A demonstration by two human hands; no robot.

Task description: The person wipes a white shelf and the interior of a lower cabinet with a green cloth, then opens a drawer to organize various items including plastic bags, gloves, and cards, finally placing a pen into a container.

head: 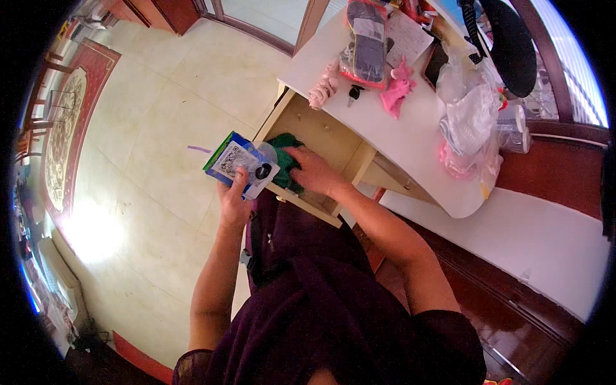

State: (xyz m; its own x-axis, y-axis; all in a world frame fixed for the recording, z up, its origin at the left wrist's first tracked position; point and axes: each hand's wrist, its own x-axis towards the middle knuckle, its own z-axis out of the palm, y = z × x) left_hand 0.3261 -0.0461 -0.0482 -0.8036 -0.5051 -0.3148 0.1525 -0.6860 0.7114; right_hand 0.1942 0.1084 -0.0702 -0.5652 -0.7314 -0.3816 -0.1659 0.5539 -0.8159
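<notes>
My left hand holds a stack of flat items, with a white card bearing a printed code on top and blue and green edges below. A round clear piece and a small black round object lie on the card. A drawer stands pulled out beneath the white tabletop. Inside it, at its left end, my right hand touches a dark green cloth-like item. The fingertips partly cover that item, so whether they grip it cannot be told.
The white tabletop carries a pink scrunchie, a key, a pink cloth item, packaged insoles and clear plastic bags. A patterned rug lies on the floor at the left.
</notes>
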